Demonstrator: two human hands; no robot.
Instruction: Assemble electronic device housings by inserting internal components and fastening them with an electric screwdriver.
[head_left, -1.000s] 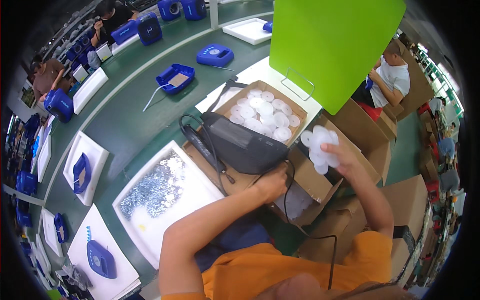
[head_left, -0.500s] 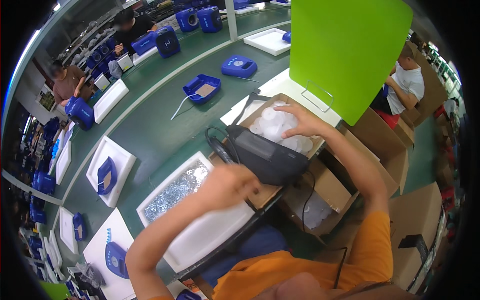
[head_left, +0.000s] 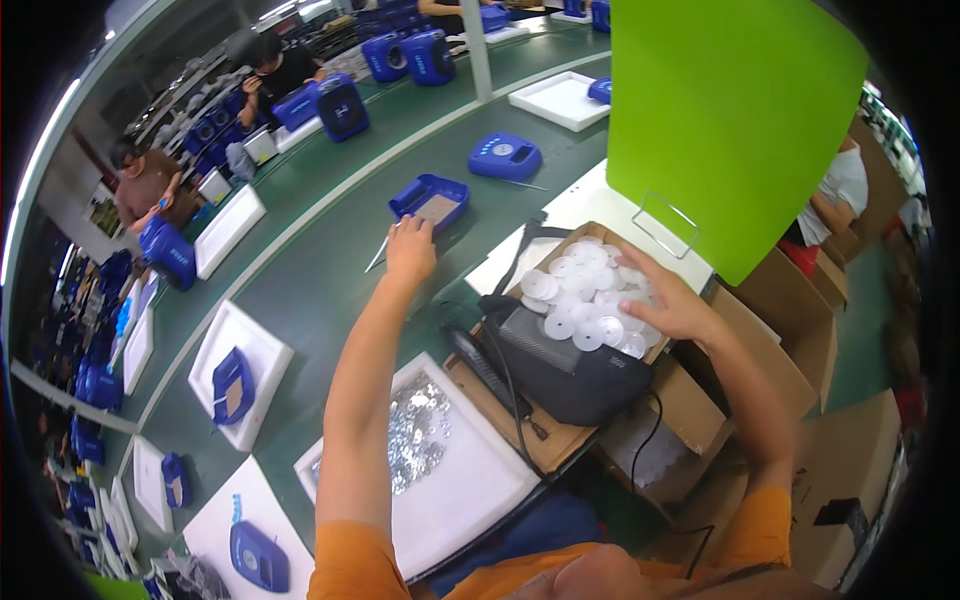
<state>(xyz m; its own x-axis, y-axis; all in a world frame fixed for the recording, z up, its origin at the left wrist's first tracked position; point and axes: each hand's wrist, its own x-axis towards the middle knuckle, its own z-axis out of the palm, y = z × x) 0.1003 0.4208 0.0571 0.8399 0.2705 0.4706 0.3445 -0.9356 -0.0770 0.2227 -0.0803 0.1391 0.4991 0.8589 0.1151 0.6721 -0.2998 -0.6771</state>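
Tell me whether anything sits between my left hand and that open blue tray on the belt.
Nothing visible does. The left hand is stretched out right at the near edge of the open blue tray, with only bare green belt around it.

The person wears an orange short-sleeved shirt, its sleeves ending high on the upper arms. Both forearms are bare, with no gloves, watch or bands showing. The left hand [head_left: 411, 252] and right hand [head_left: 668, 302] are bare too.

A: Surface? 
B: Green bench [head_left: 330, 290]. On it: white trays [head_left: 240, 375], an open blue housing [head_left: 430, 200], a closed blue housing [head_left: 505, 157].
A: Near edge? 
B: White tray of small silvery parts [head_left: 425, 455], just beside a cardboard sheet [head_left: 520, 420].
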